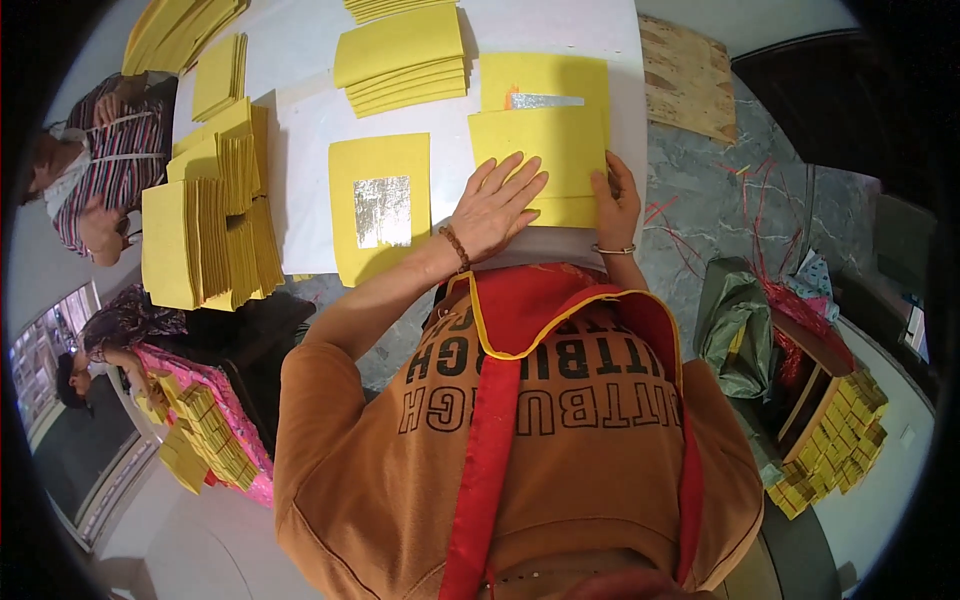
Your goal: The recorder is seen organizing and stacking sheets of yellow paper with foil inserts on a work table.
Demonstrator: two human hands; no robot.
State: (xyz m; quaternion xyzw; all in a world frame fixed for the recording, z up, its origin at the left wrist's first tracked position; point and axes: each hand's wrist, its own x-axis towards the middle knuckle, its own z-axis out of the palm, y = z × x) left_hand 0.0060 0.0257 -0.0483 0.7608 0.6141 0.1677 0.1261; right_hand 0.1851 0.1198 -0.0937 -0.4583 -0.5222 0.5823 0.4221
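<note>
A yellow paper sheet (545, 150) lies folded over at the near right edge of the white table. Behind the fold, part of a flat yellow sheet (590, 75) shows, with a strip of silver foil and a small orange mark. My left hand (500, 205) rests flat on the folded paper, fingers stretched out. At its right edge my right hand (618, 205) is curled, thumb on the paper and the fingers partly hidden along the side. Left of my left hand lies another yellow sheet (380, 160) with a silver foil patch (382, 212).
Stacks of folded yellow paper (400, 55) stand farther back, and upright bundles (190, 240) line the table's left edge. Two people (115, 150) are at the left. A pink-covered table (235, 415) holds yellow bundles. At right are a wooden board (685, 75) and a green bag (735, 320).
</note>
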